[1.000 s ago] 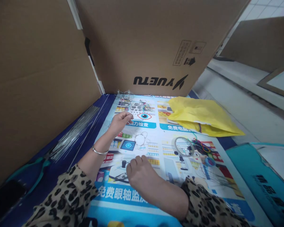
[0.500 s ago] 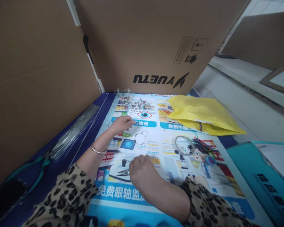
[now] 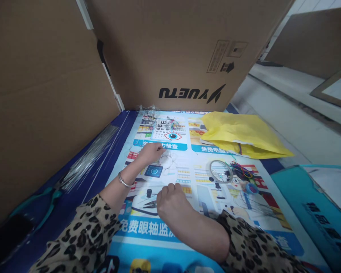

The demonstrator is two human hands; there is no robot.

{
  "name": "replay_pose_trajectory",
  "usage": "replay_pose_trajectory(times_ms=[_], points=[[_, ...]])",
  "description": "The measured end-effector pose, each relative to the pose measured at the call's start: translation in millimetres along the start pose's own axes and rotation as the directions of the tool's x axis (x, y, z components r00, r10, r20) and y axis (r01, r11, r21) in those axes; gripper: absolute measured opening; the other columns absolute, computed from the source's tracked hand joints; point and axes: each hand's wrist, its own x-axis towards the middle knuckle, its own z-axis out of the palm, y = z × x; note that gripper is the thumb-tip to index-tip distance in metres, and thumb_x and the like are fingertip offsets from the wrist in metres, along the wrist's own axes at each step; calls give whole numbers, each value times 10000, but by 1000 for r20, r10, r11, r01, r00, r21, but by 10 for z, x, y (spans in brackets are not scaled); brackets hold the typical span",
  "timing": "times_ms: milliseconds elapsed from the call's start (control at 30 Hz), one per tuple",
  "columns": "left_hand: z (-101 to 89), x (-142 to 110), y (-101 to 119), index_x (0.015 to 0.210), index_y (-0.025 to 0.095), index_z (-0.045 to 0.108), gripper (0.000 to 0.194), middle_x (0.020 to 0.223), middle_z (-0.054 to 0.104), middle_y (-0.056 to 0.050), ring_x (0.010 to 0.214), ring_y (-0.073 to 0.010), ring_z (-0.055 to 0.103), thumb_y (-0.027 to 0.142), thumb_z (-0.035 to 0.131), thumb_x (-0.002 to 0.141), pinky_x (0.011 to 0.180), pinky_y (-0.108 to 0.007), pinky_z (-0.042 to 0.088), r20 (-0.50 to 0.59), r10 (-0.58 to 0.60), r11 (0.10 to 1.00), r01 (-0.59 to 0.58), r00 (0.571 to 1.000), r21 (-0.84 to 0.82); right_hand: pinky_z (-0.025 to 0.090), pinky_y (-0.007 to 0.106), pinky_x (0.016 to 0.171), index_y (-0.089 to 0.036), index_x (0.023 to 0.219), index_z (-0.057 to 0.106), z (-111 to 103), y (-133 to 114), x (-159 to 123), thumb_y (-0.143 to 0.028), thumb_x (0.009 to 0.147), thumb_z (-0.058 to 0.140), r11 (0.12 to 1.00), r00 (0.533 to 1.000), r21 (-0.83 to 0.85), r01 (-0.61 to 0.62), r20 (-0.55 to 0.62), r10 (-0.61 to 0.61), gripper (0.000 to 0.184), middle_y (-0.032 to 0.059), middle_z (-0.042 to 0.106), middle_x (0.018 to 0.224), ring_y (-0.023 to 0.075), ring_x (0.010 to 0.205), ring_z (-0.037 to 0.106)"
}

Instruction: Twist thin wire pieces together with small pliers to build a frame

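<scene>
My left hand (image 3: 150, 152) reaches over a printed poster (image 3: 187, 227) and pinches the edge of a thin wire flower shape (image 3: 170, 161) lying on it. A silver bangle (image 3: 124, 181) circles that wrist. My right hand (image 3: 170, 201) rests nearer to me on the poster, fingers curled in, just below the wire shape; what it holds is too thin to make out. Both sleeves are leopard print.
Tall cardboard boxes (image 3: 173, 53) wall off the back and left. A yellow bag (image 3: 241, 134) lies at the right. A wire coil (image 3: 221, 171), coloured wires (image 3: 243, 174) and a blue tape roll (image 3: 251, 187) sit on the poster. Straight wires (image 3: 88, 159) and teal pliers (image 3: 42, 204) lie left.
My left hand has drawn back from the eye picture toward the wire shape and taken its edge. My right hand has curled its fingers tighter and shifted slightly right.
</scene>
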Motion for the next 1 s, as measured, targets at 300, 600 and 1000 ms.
replay_pose_trajectory(times_ms=[300,600,1000], points=[[18,25,-67,642,205,548,214,493,562,18,491,-137,516,385,479,734,498,-232,326,-43,-66,990,60,997,-131,340,324,520,-79,739,551,-70,104,7,-69,734,457,995,996,-44,89,-26,-90,95,127,550,665,199,627,500],[-82,26,-79,666,206,541,219,549,584,29,481,-121,547,387,448,749,529,-231,360,-131,-130,977,104,983,-189,322,295,540,-128,681,505,-13,208,5,-59,686,525,980,978,-40,196,-63,-198,72,78,556,651,175,615,500],[-111,74,-137,696,189,549,237,566,594,39,448,-94,547,398,445,735,528,-213,386,-214,-205,940,131,955,-315,303,235,566,-179,765,562,-116,521,27,-120,682,470,932,977,305,197,15,-212,137,38,630,774,154,727,548]])
